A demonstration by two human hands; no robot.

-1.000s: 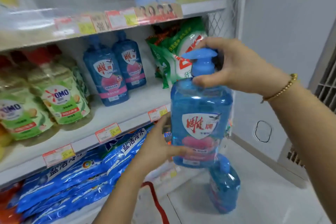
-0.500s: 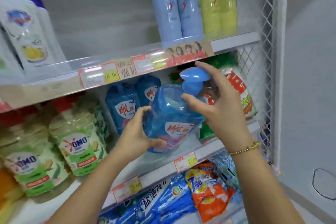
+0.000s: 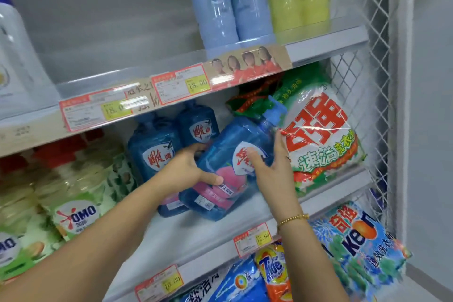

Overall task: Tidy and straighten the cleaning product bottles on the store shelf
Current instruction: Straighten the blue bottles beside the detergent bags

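A blue pump bottle (image 3: 220, 186) with a white, red and pink label leans to the right on the middle shelf (image 3: 196, 235), its base on the shelf and its pump head near the green bag. My left hand (image 3: 186, 171) grips its left side, thumb across the pink label. My right hand (image 3: 269, 167) holds its right side, thumb on the label and fingers behind it. Two matching blue bottles (image 3: 157, 152) stand upright just behind and to the left.
A green and white detergent bag (image 3: 321, 135) stands right of the bottle, against the wire mesh side (image 3: 375, 95). Green OMO jugs (image 3: 73, 203) fill the shelf's left. Tall blue and yellow bottles (image 3: 245, 0) stand on the shelf above. Detergent bags (image 3: 355, 240) lie below.
The bottle has gone from in front of the shelf onto the middle shelf, tilted. My right hand has moved from the pump head down to the bottle's right side.
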